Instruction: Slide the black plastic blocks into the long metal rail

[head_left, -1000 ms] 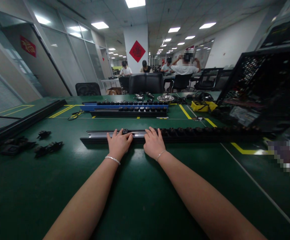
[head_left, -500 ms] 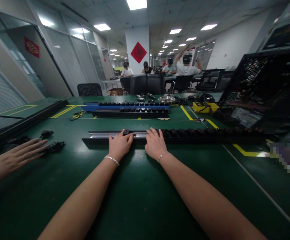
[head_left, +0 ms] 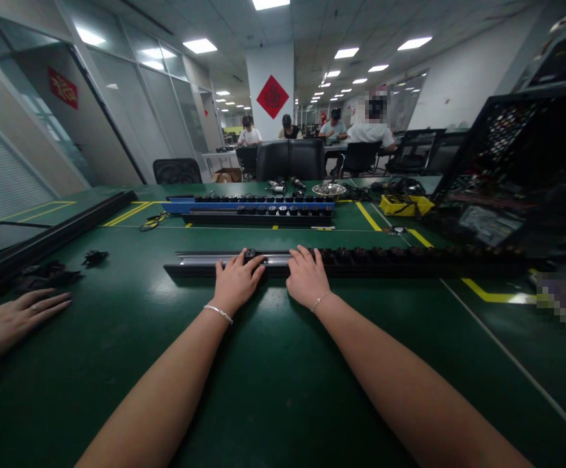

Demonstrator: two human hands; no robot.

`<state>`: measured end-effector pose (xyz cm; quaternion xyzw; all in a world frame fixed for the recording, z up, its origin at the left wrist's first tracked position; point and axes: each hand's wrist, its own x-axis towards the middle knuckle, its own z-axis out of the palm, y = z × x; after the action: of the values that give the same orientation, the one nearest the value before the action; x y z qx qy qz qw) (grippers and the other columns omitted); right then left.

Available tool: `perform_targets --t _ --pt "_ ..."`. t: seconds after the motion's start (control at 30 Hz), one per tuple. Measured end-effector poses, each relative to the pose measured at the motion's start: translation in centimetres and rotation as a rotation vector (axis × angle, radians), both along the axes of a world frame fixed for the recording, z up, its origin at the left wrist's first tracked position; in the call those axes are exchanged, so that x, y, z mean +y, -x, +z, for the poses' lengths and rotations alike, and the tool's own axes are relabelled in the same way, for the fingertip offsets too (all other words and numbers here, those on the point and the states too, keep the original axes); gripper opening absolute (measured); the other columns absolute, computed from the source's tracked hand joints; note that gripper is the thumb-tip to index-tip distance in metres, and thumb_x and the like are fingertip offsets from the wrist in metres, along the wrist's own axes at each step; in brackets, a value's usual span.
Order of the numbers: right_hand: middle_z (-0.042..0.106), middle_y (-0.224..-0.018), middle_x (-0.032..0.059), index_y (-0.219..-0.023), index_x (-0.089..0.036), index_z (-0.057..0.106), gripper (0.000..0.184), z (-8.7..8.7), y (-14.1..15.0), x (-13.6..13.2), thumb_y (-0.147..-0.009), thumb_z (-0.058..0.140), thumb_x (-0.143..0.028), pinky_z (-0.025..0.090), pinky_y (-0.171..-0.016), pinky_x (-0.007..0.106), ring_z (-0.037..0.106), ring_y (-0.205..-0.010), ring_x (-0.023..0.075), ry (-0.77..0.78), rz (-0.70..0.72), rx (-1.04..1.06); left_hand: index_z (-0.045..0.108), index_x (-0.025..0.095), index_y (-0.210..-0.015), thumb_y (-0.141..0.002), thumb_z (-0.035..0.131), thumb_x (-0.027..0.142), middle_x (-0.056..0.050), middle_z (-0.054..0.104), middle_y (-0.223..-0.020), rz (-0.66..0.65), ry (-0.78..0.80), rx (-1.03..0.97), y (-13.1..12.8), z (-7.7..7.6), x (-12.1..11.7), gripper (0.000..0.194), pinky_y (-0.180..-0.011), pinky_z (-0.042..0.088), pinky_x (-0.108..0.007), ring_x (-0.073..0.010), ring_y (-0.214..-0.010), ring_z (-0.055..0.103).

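Observation:
A long black rail (head_left: 199,270) with a silvery channel lies across the green table. My left hand (head_left: 236,283) is at its left half, fingers closed about a small black part (head_left: 250,254) seated in the channel. Most of that part is hidden by the fingers. My right hand (head_left: 308,278) grips the rail a little further right, fingers bent over its top and thumb out of sight. Just beyond it, a row of similar black parts (head_left: 360,255) fills the rail's right portion.
At the left, another person's hand (head_left: 24,318) rests near loose black parts (head_left: 49,276). Behind my rail lie a blue rail (head_left: 178,208) and another black rail (head_left: 263,220). A metal dish (head_left: 329,189), a yellow box (head_left: 406,205) and a dark open case (head_left: 497,162) stand further off.
The other person's hand has drawn back leftward, and a black part by its fingertips has left that spot. A person at the back has lowered their arms. My hands keep nearly the same place.

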<state>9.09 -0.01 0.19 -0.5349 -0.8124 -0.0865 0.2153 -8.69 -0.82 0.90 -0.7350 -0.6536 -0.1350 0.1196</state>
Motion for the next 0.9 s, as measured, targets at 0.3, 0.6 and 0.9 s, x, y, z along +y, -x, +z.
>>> perform_targets --t 0.3,0.6,0.9 --pt "0.049 -0.135 0.0107 -0.112 -0.012 0.06 0.04 -0.1 0.1 0.0 -0.078 0.041 -0.019 0.01 -0.11 0.05 0.028 -0.131 0.0242 -0.002 -0.008 -0.006 0.052 0.04 -0.125 -0.091 0.021 0.051 -0.005 0.049 -0.136 0.002 -0.009 -0.015 0.7 0.1 0.0 0.046 -0.099 0.031 -0.047 -0.0261 -0.122 0.045" --pt "0.048 -0.136 0.0112 -0.113 -0.013 0.059 0.04 -0.1 0.0 0.1 -0.078 0.042 -0.019 0.009 -0.11 0.05 0.028 -0.131 0.0243 0.0 0.001 -0.021 0.052 0.041 -0.125 -0.091 0.023 0.05 -0.001 0.046 -0.139 0.107 0.033 -0.049 1.3 0.5 -0.2 0.046 -0.104 0.026 -0.047 -0.0262 -0.13 0.035" --pt "0.049 -0.134 0.011 -0.111 -0.012 0.06 0.039 -0.1 -0.1 0.0 -0.077 0.041 -0.017 0.011 -0.11 0.051 0.029 -0.13 0.0247 -0.013 0.005 -0.011 0.057 0.036 -0.121 -0.092 0.02 0.049 -0.005 0.052 -0.134 0.154 0.012 -0.057 2.8 0.4 0.2 0.049 -0.102 0.029 -0.046 -0.0256 -0.125 0.042"
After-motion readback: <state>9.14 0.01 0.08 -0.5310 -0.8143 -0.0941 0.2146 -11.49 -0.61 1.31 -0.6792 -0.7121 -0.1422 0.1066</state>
